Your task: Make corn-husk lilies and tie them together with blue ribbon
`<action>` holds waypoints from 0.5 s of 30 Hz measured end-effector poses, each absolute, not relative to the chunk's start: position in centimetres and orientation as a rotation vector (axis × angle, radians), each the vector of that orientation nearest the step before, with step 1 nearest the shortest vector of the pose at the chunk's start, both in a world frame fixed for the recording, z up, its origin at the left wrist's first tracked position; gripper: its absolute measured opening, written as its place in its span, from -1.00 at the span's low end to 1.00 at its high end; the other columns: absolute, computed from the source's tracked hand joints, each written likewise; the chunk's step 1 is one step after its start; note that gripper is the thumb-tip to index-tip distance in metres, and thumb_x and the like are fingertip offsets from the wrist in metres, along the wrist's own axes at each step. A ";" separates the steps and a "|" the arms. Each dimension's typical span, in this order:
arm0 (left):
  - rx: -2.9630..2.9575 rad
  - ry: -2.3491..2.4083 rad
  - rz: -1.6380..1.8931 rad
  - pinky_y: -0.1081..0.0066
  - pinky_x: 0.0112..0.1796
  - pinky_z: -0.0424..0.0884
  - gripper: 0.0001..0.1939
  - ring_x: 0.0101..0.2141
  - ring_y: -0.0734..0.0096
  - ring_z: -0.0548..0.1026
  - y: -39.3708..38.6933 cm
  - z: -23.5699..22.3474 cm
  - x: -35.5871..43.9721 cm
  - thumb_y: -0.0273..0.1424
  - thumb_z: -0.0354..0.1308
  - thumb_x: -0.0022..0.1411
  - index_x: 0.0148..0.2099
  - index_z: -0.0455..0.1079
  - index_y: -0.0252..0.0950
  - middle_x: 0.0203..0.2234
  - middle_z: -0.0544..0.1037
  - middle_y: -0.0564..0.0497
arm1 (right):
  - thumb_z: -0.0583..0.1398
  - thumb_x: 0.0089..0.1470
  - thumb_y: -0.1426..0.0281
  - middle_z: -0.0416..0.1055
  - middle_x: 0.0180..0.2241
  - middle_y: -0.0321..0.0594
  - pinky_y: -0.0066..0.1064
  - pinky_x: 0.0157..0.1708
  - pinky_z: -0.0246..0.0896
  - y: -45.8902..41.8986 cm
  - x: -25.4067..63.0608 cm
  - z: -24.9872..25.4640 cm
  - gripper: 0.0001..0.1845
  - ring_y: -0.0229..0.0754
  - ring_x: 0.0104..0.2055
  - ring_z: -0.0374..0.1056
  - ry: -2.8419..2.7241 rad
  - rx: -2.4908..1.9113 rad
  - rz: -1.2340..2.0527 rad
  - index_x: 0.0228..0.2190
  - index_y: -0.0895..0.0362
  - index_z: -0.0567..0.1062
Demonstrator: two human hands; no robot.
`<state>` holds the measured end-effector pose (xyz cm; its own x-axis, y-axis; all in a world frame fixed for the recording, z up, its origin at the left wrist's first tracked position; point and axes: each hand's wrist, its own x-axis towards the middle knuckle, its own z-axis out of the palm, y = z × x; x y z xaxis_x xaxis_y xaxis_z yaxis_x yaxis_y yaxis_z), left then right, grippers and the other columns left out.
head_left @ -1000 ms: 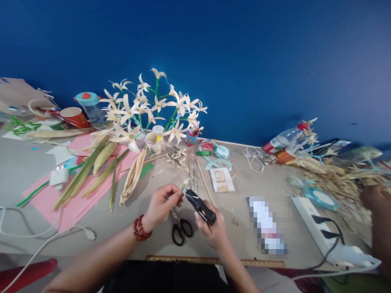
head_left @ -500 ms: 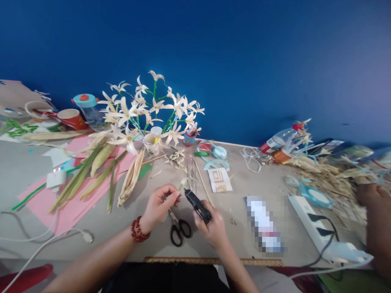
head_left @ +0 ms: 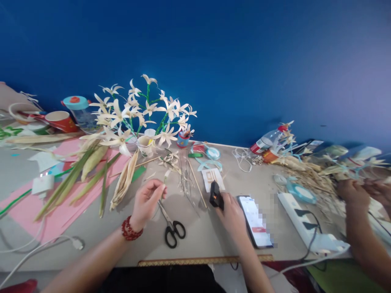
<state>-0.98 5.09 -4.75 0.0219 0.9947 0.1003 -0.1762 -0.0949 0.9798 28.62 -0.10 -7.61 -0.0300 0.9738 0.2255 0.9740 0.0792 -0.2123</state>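
Observation:
My left hand (head_left: 148, 200), with a red beaded bracelet on its wrist, pinches a small pale-green strip (head_left: 166, 176) between thumb and fingertips. What kind of piece it is cannot be made out. My right hand (head_left: 231, 211) is wrapped round a black glue gun (head_left: 215, 197), its nozzle tilted up and away from me, over the lower edge of a white paper square (head_left: 210, 176). Between my hands, scissors (head_left: 173, 231) with black handles lie on the table. Thin wires (head_left: 186, 179) and a stick (head_left: 198, 184) lie just beyond them.
Pale handmade flowers (head_left: 119, 114) stand in cups at the back. Dried husks (head_left: 124, 183) and pink paper (head_left: 23, 211) lie left. To the right are a phone (head_left: 255, 224), a power strip (head_left: 295, 215) and a co-worker's hands (head_left: 354, 199) by loose husk strips.
My right hand has drawn the glue gun rightward, away from the strip in my left hand. The view has shifted slightly. At the right, more of the co-worker's hands shows.

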 end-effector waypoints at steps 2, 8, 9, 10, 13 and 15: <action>1.175 1.021 1.350 0.49 -0.41 0.34 -0.83 -0.50 0.52 0.40 5.2 -4.8 -1.0 -0.36 0.15 0.26 -0.37 0.39 -0.31 -0.50 0.46 0.06 | 0.11 0.02 0.43 0.43 -0.21 -0.01 -0.18 -0.17 0.27 -0.1 29.4 -7.4 -0.68 0.07 -0.14 0.36 -2.112 -1.940 0.020 -0.13 0.18 0.33; 1.162 1.031 1.385 0.48 -0.41 0.34 -0.84 -0.50 0.51 0.41 5.3 -4.8 -1.0 -0.36 0.15 0.25 -0.37 0.39 -0.31 -0.51 0.46 0.06 | 0.15 -0.05 0.51 0.41 -0.14 -0.05 -0.17 -0.13 0.22 0.2 29.3 -4.5 -0.67 0.06 -0.12 0.32 -2.159 -1.912 -0.016 -0.16 0.15 0.39; 1.156 1.031 1.390 0.48 -0.42 0.34 -0.85 -0.50 0.51 0.41 5.3 -4.9 -1.0 -0.36 0.16 0.25 -0.36 0.39 -0.31 -0.50 0.47 0.06 | 0.15 -0.01 0.49 0.41 -0.15 -0.06 -0.20 -0.13 0.21 0.7 28.7 -4.0 -0.71 0.04 -0.13 0.33 -2.123 -1.878 -0.008 -0.18 0.14 0.40; 1.155 1.032 1.397 0.48 -0.42 0.35 -0.85 -0.50 0.51 0.41 5.3 -4.9 -0.9 -0.36 0.16 0.25 -0.36 0.39 -0.31 -0.50 0.47 0.06 | 0.14 0.04 0.47 0.42 -0.18 -0.08 -0.23 -0.14 0.21 1.4 27.9 -3.7 -0.79 0.00 -0.15 0.33 -2.087 -1.829 0.018 -0.21 0.13 0.41; 1.178 1.044 1.414 0.47 -0.41 0.35 -0.84 -0.50 0.50 0.41 5.3 -5.0 -0.9 -0.34 0.16 0.25 -0.35 0.39 -0.31 -0.50 0.47 0.05 | 0.11 0.15 0.44 0.44 -0.28 -0.15 -0.36 -0.21 0.20 4.4 24.8 -3.7 -0.89 -0.10 -0.20 0.35 -2.147 -1.703 0.207 -0.30 0.11 0.45; 1.209 1.062 1.408 0.47 -0.41 0.34 -0.84 -0.50 0.50 0.40 5.4 -5.2 -1.0 -0.34 0.15 0.25 -0.35 0.39 -0.31 -0.50 0.46 0.05 | 0.15 0.11 0.46 0.44 -0.29 -0.15 -0.37 -0.22 0.17 6.5 22.6 -4.4 -0.92 -0.10 -0.20 0.34 -2.218 -1.738 0.241 -0.33 0.12 0.46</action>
